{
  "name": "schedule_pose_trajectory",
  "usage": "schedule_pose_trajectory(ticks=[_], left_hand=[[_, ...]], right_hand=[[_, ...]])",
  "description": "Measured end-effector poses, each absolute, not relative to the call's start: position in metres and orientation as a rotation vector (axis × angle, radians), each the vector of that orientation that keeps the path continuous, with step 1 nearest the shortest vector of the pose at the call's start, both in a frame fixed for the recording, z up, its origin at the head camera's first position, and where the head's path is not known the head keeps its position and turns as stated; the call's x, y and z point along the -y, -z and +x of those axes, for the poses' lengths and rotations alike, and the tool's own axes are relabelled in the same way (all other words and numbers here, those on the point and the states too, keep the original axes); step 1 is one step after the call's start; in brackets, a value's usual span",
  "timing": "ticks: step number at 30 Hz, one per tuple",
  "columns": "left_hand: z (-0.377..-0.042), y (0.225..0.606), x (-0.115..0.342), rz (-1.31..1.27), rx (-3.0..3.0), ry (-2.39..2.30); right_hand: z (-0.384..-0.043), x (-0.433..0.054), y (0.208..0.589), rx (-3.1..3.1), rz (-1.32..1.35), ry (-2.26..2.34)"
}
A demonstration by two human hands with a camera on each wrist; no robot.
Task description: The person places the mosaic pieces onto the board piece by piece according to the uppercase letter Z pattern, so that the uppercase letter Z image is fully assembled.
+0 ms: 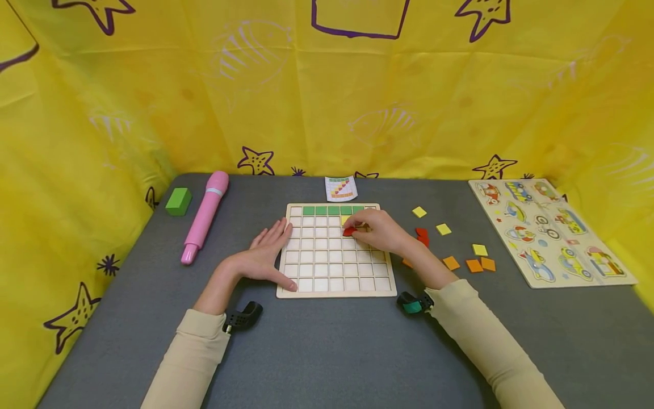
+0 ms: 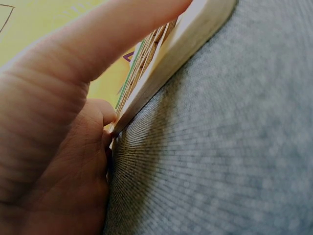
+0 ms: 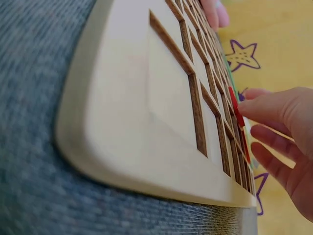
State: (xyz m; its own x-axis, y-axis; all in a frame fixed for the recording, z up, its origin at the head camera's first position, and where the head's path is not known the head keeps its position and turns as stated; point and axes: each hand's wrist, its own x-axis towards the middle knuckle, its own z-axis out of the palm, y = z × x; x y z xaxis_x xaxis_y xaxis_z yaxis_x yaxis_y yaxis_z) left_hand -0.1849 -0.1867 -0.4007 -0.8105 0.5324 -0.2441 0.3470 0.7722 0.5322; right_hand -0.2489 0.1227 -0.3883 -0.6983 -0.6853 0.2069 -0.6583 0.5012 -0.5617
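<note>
A wooden grid board (image 1: 334, 287) lies flat on the table. Green tiles (image 1: 321, 210) fill much of its top row, and a yellow tile (image 1: 346, 219) shows just below them. My left hand (image 1: 265, 253) rests along the board's left side with fingers spread; its thumb lies over the lower left corner. My right hand (image 1: 380, 230) pinches a red tile (image 1: 349, 232) over the upper part of the grid. In the right wrist view the fingertips touch that red tile (image 3: 235, 105) close over the cells, while another bit of red shows beneath.
Loose yellow (image 1: 443, 229), red (image 1: 422, 236) and orange tiles (image 1: 474, 265) lie right of the board. A pattern card (image 1: 341, 189) lies behind it. A pink microphone (image 1: 204, 218) and green block (image 1: 178, 201) are at left; a picture puzzle board (image 1: 552, 233) lies far right.
</note>
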Motion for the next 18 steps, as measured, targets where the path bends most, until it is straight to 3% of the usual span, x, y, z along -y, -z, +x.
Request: schedule_pose_trajectory(ticks=[18], left_hand=[[-0.1846, 0.4006, 0.1867, 0.656, -2.569, -0.681]], right_hand=[[-0.2477, -0.1199, 0.3971, -2.768, -1.049, 1.046]])
